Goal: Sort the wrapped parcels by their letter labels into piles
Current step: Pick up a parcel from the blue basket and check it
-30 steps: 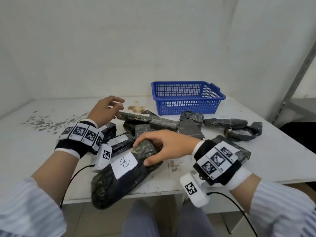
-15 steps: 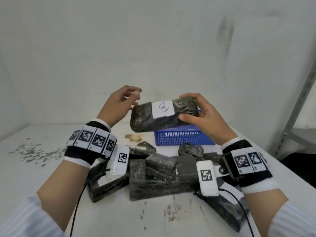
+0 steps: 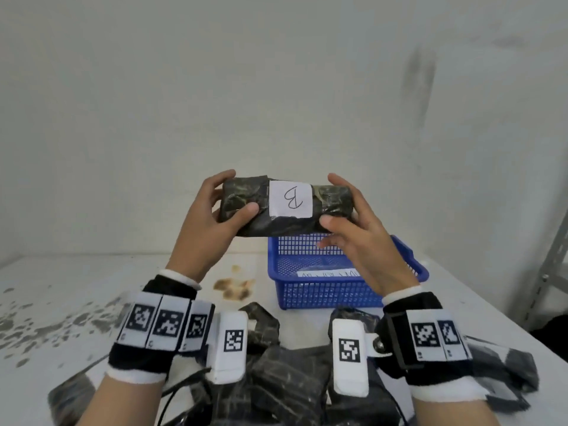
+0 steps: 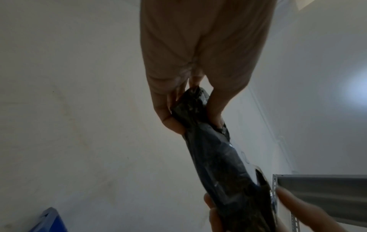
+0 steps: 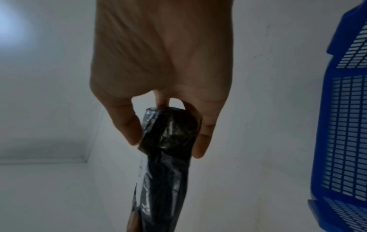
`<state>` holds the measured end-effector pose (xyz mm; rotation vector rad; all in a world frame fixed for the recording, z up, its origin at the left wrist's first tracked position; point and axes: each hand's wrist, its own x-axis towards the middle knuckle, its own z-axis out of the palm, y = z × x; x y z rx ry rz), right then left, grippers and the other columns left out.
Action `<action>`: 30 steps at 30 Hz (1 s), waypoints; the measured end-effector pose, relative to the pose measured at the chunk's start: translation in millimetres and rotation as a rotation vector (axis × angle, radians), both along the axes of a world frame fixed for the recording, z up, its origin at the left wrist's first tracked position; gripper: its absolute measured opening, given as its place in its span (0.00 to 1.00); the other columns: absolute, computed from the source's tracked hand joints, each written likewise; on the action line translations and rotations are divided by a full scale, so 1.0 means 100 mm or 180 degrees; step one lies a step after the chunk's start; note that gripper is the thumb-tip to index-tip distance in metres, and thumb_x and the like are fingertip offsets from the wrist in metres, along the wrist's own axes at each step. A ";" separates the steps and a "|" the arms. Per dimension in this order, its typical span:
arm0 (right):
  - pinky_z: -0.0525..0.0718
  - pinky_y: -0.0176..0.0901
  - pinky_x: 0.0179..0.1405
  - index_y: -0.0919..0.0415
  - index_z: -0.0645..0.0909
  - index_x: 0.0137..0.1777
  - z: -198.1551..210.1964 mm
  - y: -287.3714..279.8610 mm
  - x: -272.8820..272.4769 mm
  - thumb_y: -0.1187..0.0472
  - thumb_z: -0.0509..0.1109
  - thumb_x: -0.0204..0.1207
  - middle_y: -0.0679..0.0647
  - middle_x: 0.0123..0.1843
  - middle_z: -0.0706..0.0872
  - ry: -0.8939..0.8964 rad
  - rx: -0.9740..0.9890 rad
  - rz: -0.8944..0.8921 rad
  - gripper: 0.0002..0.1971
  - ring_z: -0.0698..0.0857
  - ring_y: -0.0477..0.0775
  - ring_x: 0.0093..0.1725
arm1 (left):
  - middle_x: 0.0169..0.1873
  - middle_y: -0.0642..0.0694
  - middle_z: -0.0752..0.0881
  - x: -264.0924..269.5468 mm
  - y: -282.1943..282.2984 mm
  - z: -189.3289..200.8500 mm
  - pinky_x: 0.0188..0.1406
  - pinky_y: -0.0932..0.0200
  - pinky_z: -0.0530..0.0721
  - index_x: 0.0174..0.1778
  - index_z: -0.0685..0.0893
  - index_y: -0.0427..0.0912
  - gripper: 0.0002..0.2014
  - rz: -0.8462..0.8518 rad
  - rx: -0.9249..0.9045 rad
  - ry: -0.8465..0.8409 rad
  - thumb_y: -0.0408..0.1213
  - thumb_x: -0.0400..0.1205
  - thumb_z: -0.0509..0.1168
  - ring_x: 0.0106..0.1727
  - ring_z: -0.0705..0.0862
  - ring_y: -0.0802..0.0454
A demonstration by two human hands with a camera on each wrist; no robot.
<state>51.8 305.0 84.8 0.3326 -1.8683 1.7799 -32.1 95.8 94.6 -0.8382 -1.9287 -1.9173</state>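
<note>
Parcel [image 3: 284,207] is now up off the desk [image 3: 61,290] and level, above the heap [image 3: 289,376] at the near edge. Half a second ago only my right hand [image 3: 353,229] had it — now my left hand [image 3: 215,216] grips the other end too, fingers [image 3: 249,208] curled round it. White label [image 3: 290,198] faces me, hand-drawn B, so I judge it's read and bound for the B pile. Wrap is crinkled black film, glossy, taped; shape a soft oblong brick. Blue mesh basket [image 3: 338,296] sits behind, toward the far edge — rigid plastic.
</note>
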 end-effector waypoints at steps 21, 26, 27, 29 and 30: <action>0.78 0.36 0.23 0.50 0.82 0.65 0.06 0.13 -0.04 0.57 0.77 0.77 0.48 0.39 0.88 0.0125 0.0253 -0.0671 0.17 0.81 0.48 0.28 | 0.51 0.51 0.90 0.07 0.08 -0.04 0.51 0.56 0.89 0.74 0.73 0.60 0.30 -0.0050 -0.0026 0.0090 0.46 0.74 0.72 0.49 0.91 0.54; 0.80 0.34 0.25 0.48 0.82 0.64 0.10 0.12 0.07 0.53 0.77 0.75 0.45 0.36 0.88 0.0131 0.0529 -0.0818 0.18 0.81 0.43 0.25 | 0.52 0.53 0.88 0.16 0.10 0.00 0.41 0.65 0.89 0.76 0.69 0.56 0.38 0.0006 -0.0211 0.0115 0.49 0.69 0.74 0.38 0.92 0.56; 0.79 0.33 0.26 0.48 0.82 0.64 0.11 0.12 0.08 0.52 0.78 0.74 0.44 0.34 0.87 0.0129 0.0574 -0.0858 0.19 0.81 0.42 0.25 | 0.51 0.53 0.88 0.17 0.11 0.00 0.40 0.66 0.88 0.76 0.70 0.55 0.36 0.0053 -0.0197 0.0142 0.47 0.71 0.75 0.37 0.91 0.56; 0.79 0.30 0.28 0.48 0.81 0.64 0.13 0.11 0.10 0.51 0.78 0.74 0.42 0.32 0.86 0.0151 0.0639 -0.0945 0.20 0.81 0.41 0.24 | 0.53 0.53 0.88 0.20 0.13 -0.01 0.45 0.64 0.88 0.75 0.70 0.55 0.38 0.0160 -0.0271 0.0199 0.51 0.69 0.75 0.43 0.91 0.55; 0.79 0.30 0.29 0.48 0.81 0.64 0.13 0.10 0.11 0.50 0.78 0.73 0.41 0.34 0.87 0.0168 0.0672 -0.0973 0.21 0.82 0.40 0.26 | 0.56 0.54 0.88 0.21 0.15 -0.01 0.49 0.62 0.87 0.76 0.68 0.55 0.41 0.0189 -0.0337 0.0214 0.55 0.66 0.75 0.47 0.91 0.54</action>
